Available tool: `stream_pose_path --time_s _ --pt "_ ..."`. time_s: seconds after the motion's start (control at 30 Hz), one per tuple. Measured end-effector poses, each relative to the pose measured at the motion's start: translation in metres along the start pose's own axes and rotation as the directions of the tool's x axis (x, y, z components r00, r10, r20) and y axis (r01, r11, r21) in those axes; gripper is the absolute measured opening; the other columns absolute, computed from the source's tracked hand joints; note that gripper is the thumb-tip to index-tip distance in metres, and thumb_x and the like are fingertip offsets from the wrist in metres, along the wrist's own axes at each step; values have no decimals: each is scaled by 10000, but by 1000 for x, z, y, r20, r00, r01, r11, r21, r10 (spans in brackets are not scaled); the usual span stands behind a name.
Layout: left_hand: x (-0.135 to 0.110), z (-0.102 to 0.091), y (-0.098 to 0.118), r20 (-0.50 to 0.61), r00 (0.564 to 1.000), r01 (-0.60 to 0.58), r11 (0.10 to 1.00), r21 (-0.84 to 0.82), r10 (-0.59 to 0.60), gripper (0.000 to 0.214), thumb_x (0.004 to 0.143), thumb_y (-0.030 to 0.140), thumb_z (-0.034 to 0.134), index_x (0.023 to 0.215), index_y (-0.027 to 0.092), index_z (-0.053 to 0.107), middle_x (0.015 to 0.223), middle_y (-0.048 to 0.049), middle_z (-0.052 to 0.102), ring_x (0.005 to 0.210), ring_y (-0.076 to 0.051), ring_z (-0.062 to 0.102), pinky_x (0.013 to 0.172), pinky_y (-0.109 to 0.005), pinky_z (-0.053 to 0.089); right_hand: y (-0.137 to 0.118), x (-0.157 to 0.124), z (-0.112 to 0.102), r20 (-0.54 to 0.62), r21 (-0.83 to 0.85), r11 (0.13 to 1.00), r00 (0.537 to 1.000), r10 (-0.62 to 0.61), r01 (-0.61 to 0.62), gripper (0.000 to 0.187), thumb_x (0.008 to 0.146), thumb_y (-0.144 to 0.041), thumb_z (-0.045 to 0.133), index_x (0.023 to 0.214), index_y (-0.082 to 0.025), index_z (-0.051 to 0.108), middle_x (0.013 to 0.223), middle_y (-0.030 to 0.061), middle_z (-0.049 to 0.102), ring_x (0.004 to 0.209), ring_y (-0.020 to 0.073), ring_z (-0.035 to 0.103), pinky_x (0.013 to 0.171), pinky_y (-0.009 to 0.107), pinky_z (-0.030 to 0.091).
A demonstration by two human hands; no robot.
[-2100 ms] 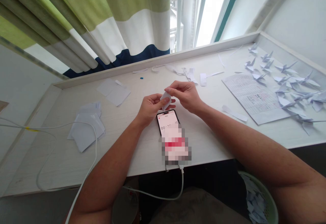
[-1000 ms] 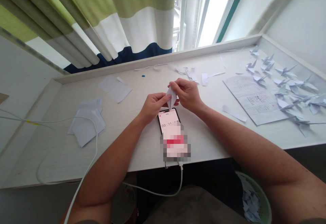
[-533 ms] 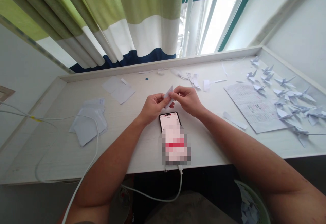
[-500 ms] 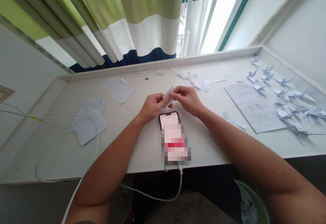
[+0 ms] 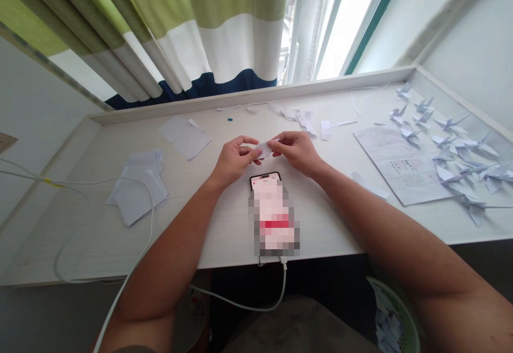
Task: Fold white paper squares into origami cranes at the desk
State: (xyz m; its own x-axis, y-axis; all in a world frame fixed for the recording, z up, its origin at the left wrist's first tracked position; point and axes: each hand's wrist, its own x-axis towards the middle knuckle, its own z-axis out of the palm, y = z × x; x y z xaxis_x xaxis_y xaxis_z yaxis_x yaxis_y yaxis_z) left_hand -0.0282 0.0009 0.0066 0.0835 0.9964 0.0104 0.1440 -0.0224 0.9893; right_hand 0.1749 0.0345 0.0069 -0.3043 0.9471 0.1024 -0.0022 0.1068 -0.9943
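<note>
A small folded piece of white paper (image 5: 264, 148) is held between both hands above the white desk (image 5: 224, 224). My left hand (image 5: 231, 159) pinches its left end with thumb and fingers. My right hand (image 5: 294, 151) pinches the right end. The paper lies roughly level between the fingertips. Just below the hands a phone (image 5: 269, 203) rests flat on the desk with its screen lit.
Several folded paper cranes (image 5: 452, 144) and a printed sheet (image 5: 396, 163) lie at the right. Stacks of white paper squares (image 5: 138, 190) sit at the left, paper scraps (image 5: 304, 123) near the sill. White cables (image 5: 148, 224) cross the desk; a bin (image 5: 396, 321) stands underneath.
The folded paper has turned from standing upright between the fingers to lying nearly flat. Both hands have kept their pinch and shifted slightly up the desk.
</note>
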Motion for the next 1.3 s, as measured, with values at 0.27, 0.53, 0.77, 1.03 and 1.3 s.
stream_pose_path --time_s 0.27,0.53,0.77,1.03,1.3 --pt "9 -6 -16 -16 984 -153 887 436 177 173 881 360 770 975 219 735 810 -19 758 766 -195 652 779 -346 510 10 6 -8 -40 -493 869 999 8 -27 202 840 -366 775 738 -198 730 837 74 751 840 243 659 873 454 509" --pt "13 -8 -19 186 924 -370 657 657 334 120 957 274 698 960 254 816 1078 -66 793 1089 -272 628 1024 -440 486 18 7 -12 192 -703 639 948 -253 313 106 919 -211 714 947 -244 811 1111 103 753 1124 326 596 1025 524 446" --pt "9 -11 -13 346 875 -481 526 701 340 215 1015 259 613 1020 250 828 1186 -79 803 1226 -293 601 1051 -468 419 10 1 -21 494 -682 523 849 -187 512 227 985 -178 628 1044 -241 838 1138 82 815 1071 294 663 964 458 444" --pt "15 -14 -11 374 877 -481 549 684 302 154 997 309 676 1005 272 825 1122 -61 822 1162 -282 652 1027 -448 410 15 8 -24 474 -669 543 854 -214 508 229 1045 -243 616 987 -260 837 1086 77 822 1049 283 655 942 443 437" --pt "14 -12 -15 306 900 -436 603 669 311 178 1006 291 638 967 246 806 1118 -75 813 1142 -279 672 1037 -455 430 17 11 -21 457 -675 552 865 -209 490 241 1056 -231 560 996 -230 793 1099 102 794 1083 297 631 974 457 445"
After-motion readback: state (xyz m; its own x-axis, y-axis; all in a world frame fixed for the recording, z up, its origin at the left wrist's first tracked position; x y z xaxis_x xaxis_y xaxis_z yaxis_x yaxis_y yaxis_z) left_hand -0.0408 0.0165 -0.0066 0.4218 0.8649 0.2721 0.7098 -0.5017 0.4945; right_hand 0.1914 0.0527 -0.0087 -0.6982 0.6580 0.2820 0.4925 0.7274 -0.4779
